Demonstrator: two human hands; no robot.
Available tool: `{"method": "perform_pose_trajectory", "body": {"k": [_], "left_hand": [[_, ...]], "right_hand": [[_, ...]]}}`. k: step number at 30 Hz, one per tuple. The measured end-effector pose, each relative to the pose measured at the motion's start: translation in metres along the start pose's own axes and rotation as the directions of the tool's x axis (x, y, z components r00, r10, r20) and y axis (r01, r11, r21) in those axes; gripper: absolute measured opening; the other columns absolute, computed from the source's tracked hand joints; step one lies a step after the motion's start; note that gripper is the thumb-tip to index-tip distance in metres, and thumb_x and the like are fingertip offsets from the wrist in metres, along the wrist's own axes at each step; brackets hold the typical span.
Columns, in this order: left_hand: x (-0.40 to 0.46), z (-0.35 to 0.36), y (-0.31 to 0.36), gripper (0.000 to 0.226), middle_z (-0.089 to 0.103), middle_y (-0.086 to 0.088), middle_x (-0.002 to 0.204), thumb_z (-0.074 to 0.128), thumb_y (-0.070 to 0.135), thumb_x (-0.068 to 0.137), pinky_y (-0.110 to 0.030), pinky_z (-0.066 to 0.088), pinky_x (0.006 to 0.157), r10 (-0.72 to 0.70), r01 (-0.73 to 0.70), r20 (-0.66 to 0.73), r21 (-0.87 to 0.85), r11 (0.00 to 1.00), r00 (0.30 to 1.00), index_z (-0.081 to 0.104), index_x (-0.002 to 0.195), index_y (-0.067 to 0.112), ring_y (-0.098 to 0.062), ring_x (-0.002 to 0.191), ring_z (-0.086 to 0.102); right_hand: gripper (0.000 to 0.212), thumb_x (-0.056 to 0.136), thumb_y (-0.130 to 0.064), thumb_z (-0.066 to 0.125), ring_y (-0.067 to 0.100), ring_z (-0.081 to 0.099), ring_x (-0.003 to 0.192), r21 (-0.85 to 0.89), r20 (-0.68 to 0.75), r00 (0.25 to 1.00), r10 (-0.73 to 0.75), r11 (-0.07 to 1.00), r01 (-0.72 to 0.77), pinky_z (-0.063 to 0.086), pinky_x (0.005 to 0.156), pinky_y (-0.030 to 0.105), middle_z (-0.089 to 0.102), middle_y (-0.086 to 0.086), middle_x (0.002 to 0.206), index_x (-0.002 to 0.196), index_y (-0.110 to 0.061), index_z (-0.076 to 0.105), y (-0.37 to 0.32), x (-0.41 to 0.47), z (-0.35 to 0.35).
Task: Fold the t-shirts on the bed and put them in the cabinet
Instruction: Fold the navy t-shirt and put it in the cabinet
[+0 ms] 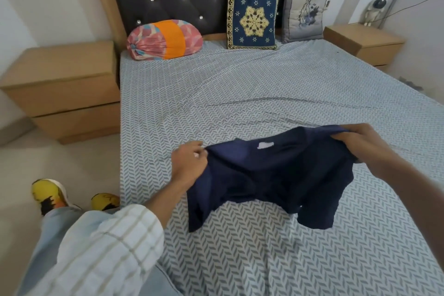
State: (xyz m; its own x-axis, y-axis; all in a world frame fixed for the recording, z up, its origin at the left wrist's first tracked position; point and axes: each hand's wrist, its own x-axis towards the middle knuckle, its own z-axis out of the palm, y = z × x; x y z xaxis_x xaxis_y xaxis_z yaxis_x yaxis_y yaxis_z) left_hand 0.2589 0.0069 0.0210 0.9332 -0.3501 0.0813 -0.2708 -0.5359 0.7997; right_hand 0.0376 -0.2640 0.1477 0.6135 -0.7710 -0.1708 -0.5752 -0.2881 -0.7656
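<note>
A navy blue t-shirt (271, 175) hangs a little above the bed (240, 94), its white neck label facing up and its lower part drooping onto the patterned sheet. My left hand (189, 161) pinches the shirt's left shoulder. My right hand (365, 144) grips the right shoulder. The shirt is stretched between both hands and looks crumpled below. No cabinet is in view.
A pink and orange bolster (164, 39), a blue patterned cushion (252, 19) and a grey cushion (305, 14) lean at the headboard. Wooden bedside tables stand at the left (64, 89) and right (362, 41). My yellow shoes (50, 194) are on the floor at the left.
</note>
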Motion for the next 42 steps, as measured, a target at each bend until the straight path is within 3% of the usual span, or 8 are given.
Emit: {"method": "perform_pose_trajectory", "body": {"k": [2,5,9,13,21,27,31,42], "left_hand": [[0.015,-0.027,0.017,0.018,0.065,-0.004,0.062,0.061,0.009,0.092,-0.024,0.047,0.044,-0.158,0.141,-0.055,-0.234,0.962,0.986,0.066,0.075,0.008,-0.017,0.045,0.066],[0.034,-0.072,0.028,0.016,0.063,-0.009,0.073,0.059,0.001,0.091,-0.027,0.046,0.047,-0.155,0.131,-0.030,-0.392,0.911,0.988,0.058,0.083,0.014,-0.018,0.050,0.061],[0.045,-0.133,0.035,0.018,0.073,0.001,0.086,0.080,0.011,0.081,-0.028,0.051,0.072,0.079,-0.066,0.311,-0.053,0.996,0.947,0.073,0.093,0.023,-0.014,0.077,0.067],[0.067,-0.164,0.036,0.014,0.072,-0.003,0.067,0.073,0.027,0.088,-0.028,0.045,0.057,0.017,-0.222,0.460,0.395,0.891,0.888,0.076,0.079,0.017,-0.017,0.061,0.066],[0.149,-0.142,0.043,0.016,0.066,-0.017,0.114,0.060,-0.005,0.092,-0.044,0.057,0.089,-0.281,0.289,0.163,-0.024,0.957,0.946,0.070,0.089,0.007,-0.032,0.103,0.066],[0.201,-0.191,0.181,0.030,0.063,0.000,0.103,0.061,0.012,0.091,-0.013,0.041,0.061,0.041,-0.085,-0.310,-0.130,0.988,0.950,0.070,0.120,0.014,-0.016,0.083,0.059],[0.216,-0.242,0.248,0.032,0.069,-0.008,0.117,0.054,0.007,0.093,-0.022,0.042,0.078,0.129,-0.210,-0.538,-0.090,0.974,0.833,0.071,0.118,0.015,-0.024,0.111,0.062],[0.154,-0.261,0.208,0.028,0.068,-0.006,0.094,0.052,0.002,0.091,-0.030,0.046,0.074,0.302,-0.260,-0.498,0.154,0.953,0.813,0.074,0.105,0.013,-0.021,0.090,0.060]], "right_hand": [[0.023,0.096,-0.008,0.053,0.032,0.064,0.085,0.033,0.006,1.000,0.010,0.999,-0.011,0.051,0.068,0.043,0.071,0.023,0.092,0.093,-0.015,0.075,0.007,0.004,0.001],[0.016,0.100,-0.013,0.056,0.032,0.065,0.100,0.091,0.054,0.998,0.013,0.996,-0.018,0.056,0.065,0.038,0.070,0.018,0.106,0.106,-0.011,0.071,0.010,0.005,0.001],[0.017,0.098,-0.013,0.059,0.023,0.059,0.063,-0.011,0.134,0.985,-0.109,0.994,0.112,0.050,0.055,0.033,0.066,0.007,0.068,0.091,-0.012,0.074,0.007,0.005,-0.006],[0.020,0.097,-0.020,0.063,0.031,0.062,0.057,-0.237,0.363,0.932,-0.022,0.965,0.115,0.052,0.049,0.032,0.065,0.024,0.072,0.088,-0.005,0.073,-0.005,0.011,-0.010],[0.009,0.098,-0.010,0.058,0.032,0.069,0.093,-0.163,0.275,0.961,0.033,0.987,0.012,0.062,0.076,0.042,0.065,0.018,0.107,0.099,-0.003,0.064,-0.078,0.101,0.011],[0.020,0.096,-0.013,0.057,0.024,0.056,0.084,-0.122,-0.187,0.919,-0.347,0.937,0.329,0.046,0.067,0.031,0.059,0.011,0.094,0.106,0.001,0.067,-0.211,0.151,-0.047],[0.026,0.096,-0.017,0.052,0.022,0.049,0.083,-0.228,-0.384,0.773,-0.505,0.863,0.451,0.034,0.062,0.026,0.056,0.007,0.087,0.072,-0.026,0.059,-0.278,0.144,-0.086],[0.021,0.097,-0.012,0.051,0.032,0.060,0.088,-0.269,-0.309,0.732,-0.607,0.794,0.545,0.043,0.075,0.033,0.066,0.011,0.092,0.102,-0.016,0.071,-0.226,0.115,-0.062]]}}
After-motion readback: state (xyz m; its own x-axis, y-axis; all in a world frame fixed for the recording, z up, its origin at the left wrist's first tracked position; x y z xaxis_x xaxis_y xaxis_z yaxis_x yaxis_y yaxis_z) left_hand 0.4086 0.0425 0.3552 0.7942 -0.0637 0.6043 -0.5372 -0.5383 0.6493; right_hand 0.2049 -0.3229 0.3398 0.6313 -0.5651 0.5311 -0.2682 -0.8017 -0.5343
